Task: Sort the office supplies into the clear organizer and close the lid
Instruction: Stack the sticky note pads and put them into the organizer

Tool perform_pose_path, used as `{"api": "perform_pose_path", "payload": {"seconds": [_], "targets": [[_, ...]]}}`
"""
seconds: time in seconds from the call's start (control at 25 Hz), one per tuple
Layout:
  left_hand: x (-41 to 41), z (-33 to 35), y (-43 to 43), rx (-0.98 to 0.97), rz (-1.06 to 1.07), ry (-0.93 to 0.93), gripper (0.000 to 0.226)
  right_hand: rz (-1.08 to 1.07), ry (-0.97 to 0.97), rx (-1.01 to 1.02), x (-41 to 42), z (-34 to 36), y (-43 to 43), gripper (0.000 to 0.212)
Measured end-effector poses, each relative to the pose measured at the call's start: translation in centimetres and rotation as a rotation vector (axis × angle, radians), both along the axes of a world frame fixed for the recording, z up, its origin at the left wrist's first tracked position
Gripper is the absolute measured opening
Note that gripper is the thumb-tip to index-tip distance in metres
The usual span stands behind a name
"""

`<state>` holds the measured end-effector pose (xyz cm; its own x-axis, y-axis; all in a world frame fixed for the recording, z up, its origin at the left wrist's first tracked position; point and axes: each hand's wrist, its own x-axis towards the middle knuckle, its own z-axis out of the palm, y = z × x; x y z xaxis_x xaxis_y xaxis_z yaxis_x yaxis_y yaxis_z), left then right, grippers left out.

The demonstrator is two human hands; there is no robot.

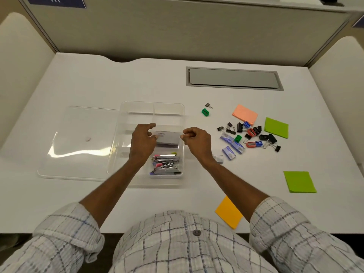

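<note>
My clear organizer (178, 107) sits mid-desk, its lid (78, 142) flat alongside; staplers (166, 166) fill its near compartment, a grey box (167, 138) behind. Clips, sharpeners and notes lie toward the right edge.

An office cubicle, by every sign. White desk (98, 79) boxed in by beige fabric partition panels (157, 30) at the back and on both sides, with a grey cable-access hatch (234, 78) set flush into the desktop near the rear edge. Dark blue signs (57, 1) fixed along the top of the back panel, too cropped to read. Stationery scattered over the right half of the desk: black binder clips (230, 129), sticky note pads (245, 114) in orange, green and yellow, small pencil sharpeners (205, 112), boxed staples (228, 152). Clear organizer (126, 115) near the middle, small staplers (166, 166) piled in one compartment.
</note>
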<state>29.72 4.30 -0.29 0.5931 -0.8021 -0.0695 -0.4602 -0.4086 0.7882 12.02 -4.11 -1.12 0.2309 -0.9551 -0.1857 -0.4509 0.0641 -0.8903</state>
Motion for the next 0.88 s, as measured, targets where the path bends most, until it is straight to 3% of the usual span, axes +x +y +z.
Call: {"api": "perform_pose_path", "payload": {"seconds": [0.32,0.48,0.64,0.76,0.88], "targets": [[-1.5,-1.2,0.8,-0.094,-0.145,0.005,0.023,0.052,0.065,-0.091,-6.4,-0.1,1.3,0.014],[-4.7,-1.1,1.5,-0.153,-0.274,0.046,0.022,0.184,0.32,-0.083,-14.2,-1.2,4.0,0.012],[-8.6,-1.3,1.9,-0.183,-0.363,-0.002,0.021,0.199,0.545,0.035,-21.9,-2.3,6.6,0.043],[-11.7,-1.8,2.1,-0.204,-0.48,-0.026,0.023,0.282,0.586,0.119,-23.8,-2.9,8.7,0.078],[-15.2,-2.5,3.0,-0.143,-0.614,0.018,0.025,0.294,0.574,0.123,-23.6,-3.1,9.3,0.089]]}}
